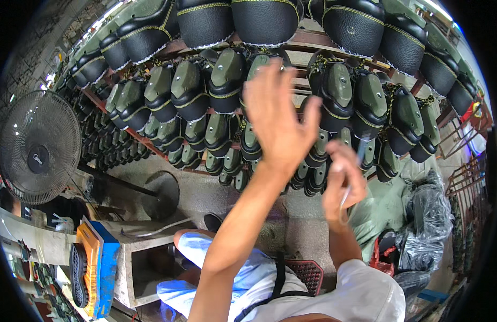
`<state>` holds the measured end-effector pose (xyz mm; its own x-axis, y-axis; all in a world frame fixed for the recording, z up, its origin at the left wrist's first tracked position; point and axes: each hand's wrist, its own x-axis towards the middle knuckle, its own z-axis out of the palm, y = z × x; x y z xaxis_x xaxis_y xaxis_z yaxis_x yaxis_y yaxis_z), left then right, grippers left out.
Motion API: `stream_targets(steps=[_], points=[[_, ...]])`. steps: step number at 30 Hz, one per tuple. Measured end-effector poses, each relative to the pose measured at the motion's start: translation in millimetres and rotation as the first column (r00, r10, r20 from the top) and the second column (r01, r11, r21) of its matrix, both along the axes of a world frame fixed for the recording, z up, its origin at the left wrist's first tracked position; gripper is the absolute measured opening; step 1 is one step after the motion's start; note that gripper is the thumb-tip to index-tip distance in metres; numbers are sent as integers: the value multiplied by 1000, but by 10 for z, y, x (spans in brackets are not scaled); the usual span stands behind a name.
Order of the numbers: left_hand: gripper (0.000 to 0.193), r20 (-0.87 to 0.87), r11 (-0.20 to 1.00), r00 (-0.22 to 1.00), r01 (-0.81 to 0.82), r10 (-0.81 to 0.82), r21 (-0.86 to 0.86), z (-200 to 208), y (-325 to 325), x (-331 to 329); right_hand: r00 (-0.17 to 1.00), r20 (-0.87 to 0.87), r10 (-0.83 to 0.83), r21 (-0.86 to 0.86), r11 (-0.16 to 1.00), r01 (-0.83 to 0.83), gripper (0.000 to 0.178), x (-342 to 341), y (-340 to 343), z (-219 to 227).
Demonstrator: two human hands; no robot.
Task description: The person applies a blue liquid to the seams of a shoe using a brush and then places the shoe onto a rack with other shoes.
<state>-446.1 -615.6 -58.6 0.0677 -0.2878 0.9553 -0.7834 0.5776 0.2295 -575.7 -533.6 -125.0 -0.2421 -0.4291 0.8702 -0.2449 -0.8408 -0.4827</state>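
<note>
My left hand (280, 115) is raised in front of the rack, its fingers and thumb spread and slightly blurred. Behind its fingertips is a black shoe upper on a green last (259, 65), partly hidden. My right hand (342, 180) is lower and to the right, with fingers curled round a slim, bluish rod-like tool (362, 151); motion smears it, and its kind does not show. A thin pale loop (344, 197) hangs by that palm. Close beyond the right hand, more black uppers with yellow stitching hang on green lasts (341, 85).
Large black toe pieces (267, 22) line the rack's top tier. A fan (38, 147) stands at left, above a concrete bench (146, 236) with a blue and orange block holding a sole (78, 273). Plastic-wrapped bags (428, 220) lie at right. Beneath me is a red woven seat (306, 273).
</note>
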Motion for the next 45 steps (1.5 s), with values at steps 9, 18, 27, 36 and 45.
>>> stream_targets(steps=[9,18,27,36,45], points=[[70,-346,925,937,93,43,368,-85,-84,610,306,847,436,208,258,-943,66,1010,-536,-735],[100,128,726,875,297,-467,620,-856,2140,1381,203,892,404,247,-60,-967,76,638,184,-1114],[51,882,700,469,-613,-52,367,164,3679,3198,-30,446,894,871,-442,-216,89,2093,943,-410],[53,790,223,167,-974,590,40,379,6146,3398,-738,10,675,644,-569,-511,45,4489,2041,593],[102,440,-247,-32,-863,898,441,526,6615,4075,-178,-305,936,695,91,-713,85,6120,1657,476]])
